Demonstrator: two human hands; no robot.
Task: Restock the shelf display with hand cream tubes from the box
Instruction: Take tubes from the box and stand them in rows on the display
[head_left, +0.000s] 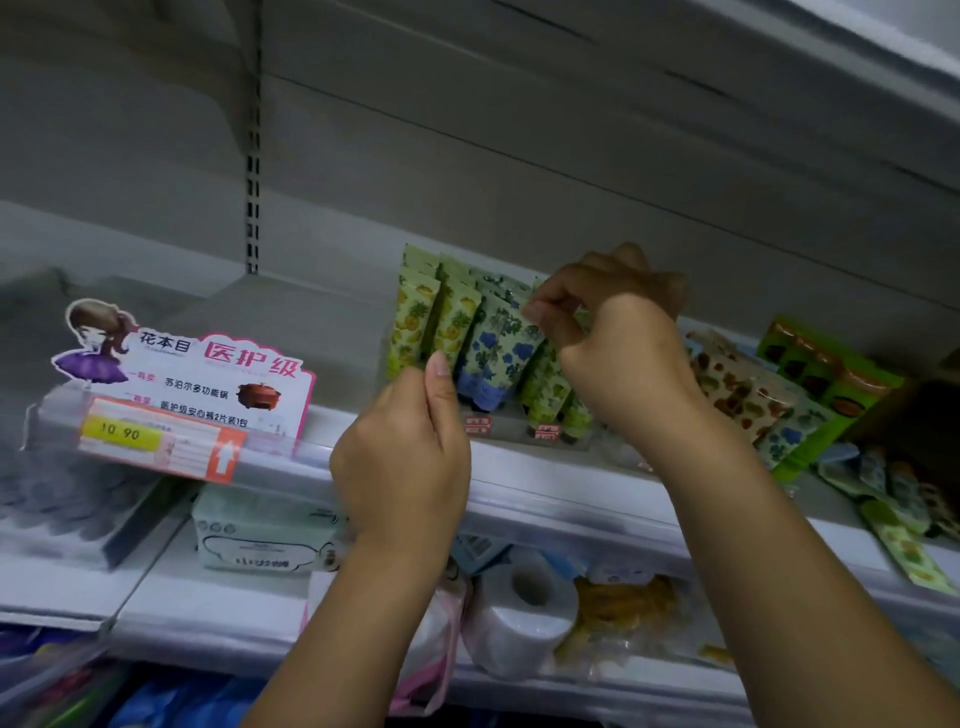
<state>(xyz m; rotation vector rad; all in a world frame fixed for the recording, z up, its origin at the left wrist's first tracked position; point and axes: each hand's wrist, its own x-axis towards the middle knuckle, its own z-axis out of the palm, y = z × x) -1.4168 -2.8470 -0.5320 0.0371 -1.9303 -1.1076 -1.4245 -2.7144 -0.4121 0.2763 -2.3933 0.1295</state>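
Note:
A clear display stand sits on the upper shelf, packed with upright hand cream tubes in yellow fruit, blue flower and green prints. My right hand reaches in from the right and pinches the top edge of a green tube at the stand's right side. My left hand is at the stand's front left corner, thumb up, fingers curled against its edge beside the yellow tubes. To the right lies the green supply box with more tubes inside.
Loose tubes lie on the shelf at the far right. A pink promo sign and a price tag stand on the shelf's left. On the shelf below are tissue packs, a paper roll and bagged goods.

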